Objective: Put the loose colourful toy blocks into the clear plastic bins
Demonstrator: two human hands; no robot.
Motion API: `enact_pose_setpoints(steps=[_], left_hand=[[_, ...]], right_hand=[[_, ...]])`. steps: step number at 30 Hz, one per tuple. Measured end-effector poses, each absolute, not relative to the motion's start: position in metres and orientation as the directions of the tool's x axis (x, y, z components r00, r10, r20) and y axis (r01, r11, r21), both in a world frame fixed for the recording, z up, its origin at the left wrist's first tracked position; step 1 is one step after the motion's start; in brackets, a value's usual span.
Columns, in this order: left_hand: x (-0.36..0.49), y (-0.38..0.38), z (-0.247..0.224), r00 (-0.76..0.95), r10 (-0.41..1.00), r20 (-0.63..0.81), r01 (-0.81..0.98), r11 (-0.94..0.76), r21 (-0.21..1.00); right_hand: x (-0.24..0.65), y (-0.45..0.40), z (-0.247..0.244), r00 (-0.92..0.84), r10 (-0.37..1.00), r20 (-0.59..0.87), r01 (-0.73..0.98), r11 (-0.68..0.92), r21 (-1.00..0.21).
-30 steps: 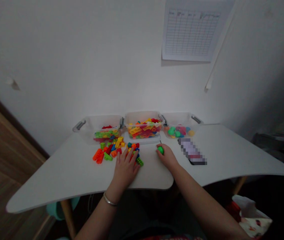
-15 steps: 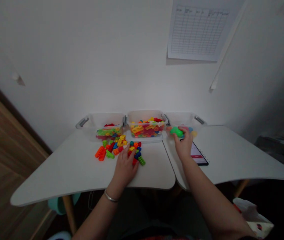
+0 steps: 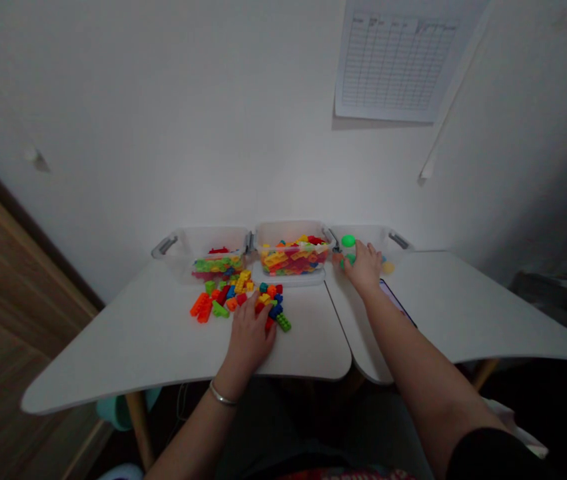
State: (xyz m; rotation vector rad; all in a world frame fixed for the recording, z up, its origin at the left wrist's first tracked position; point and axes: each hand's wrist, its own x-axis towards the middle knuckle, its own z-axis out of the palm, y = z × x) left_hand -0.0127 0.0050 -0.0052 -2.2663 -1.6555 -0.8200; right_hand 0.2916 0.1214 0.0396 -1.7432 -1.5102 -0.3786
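The left hand (image 3: 250,335) rests palm down at the front of a heap of loose plastic toy bricks (image 3: 228,300), its fingers spread wide and lying against the nearest bricks. It shows no grip on any single brick. The heap lies on a white bench (image 3: 113,363), with bright orange bricks (image 3: 202,308) at its left end and a green brick (image 3: 283,323) just beside the hand. A thin bracelet (image 3: 222,398) circles the left wrist.

Three clear plastic bins with grey handles stand in a row along the wall, touching one another. The left bin (image 3: 198,243) and middle bin (image 3: 290,233) hold more coloured bricks. The right hand (image 3: 364,268) is over the near part of the right bin (image 3: 370,237), its fingers (image 3: 372,249) open and spread, with nothing visible in its grip. A green rounded piece (image 3: 348,241) sits just beyond the fingers, apparently inside the right bin, and a yellow rounded piece (image 3: 388,267) lies near the bin's right side. The hand hides most of the bin's contents.

A phone (image 3: 396,300) lies on the bench, partly under the right forearm. A ruled paper chart (image 3: 396,63) hangs on the wall above.
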Motion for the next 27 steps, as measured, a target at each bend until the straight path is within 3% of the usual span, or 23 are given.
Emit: enact_pose_setpoints(steps=[7,13,18,23,27], left_hand=[[-0.013,0.006,-0.006,0.223,0.807,0.546,0.928,-0.347,0.134],[-0.014,0.009,-0.009,0.231,0.813,0.535,0.921,-0.359,0.148],[-0.015,0.01,-0.011,0.238,0.814,0.529,0.917,-0.368,0.154],[-0.016,0.012,-0.013,0.255,0.801,0.542,0.924,-0.367,0.108],[-0.016,0.013,-0.015,0.261,0.775,0.576,0.923,-0.375,0.086]], right_hand=[[0.295,0.115,0.033,0.169,0.735,0.657,0.955,0.044,-0.295],[0.291,0.111,0.031,0.169,0.715,0.678,0.911,0.15,-0.384],[0.241,0.074,0.0,0.161,0.688,0.708,0.833,0.289,-0.471],[0.188,0.033,-0.021,-0.069,0.841,0.537,0.763,0.391,-0.515],[0.175,0.021,-0.011,-0.229,0.879,0.419,0.736,0.438,-0.516]])
